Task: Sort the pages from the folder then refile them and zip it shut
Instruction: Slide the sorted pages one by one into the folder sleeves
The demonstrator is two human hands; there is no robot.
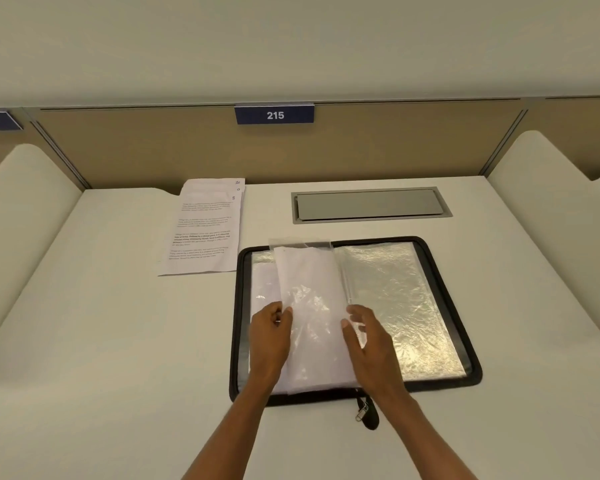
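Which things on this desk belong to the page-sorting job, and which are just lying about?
Part of the job:
- open zip folder and its zip pull
- plastic sleeve, pinched by the left hand, with the right hand at its other edge
- stack of printed pages

Just there:
- grey cable hatch
- sign reading 215
- white side dividers

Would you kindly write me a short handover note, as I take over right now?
Left hand pinches the raised sleeve at its left edge; right hand holds its right edge.
Folder lies open on the desk, zip pull at its near edge.
Stack of pages lies left of it.
Done: folder opened, pages out.
Left: refile the stack, zip shut.
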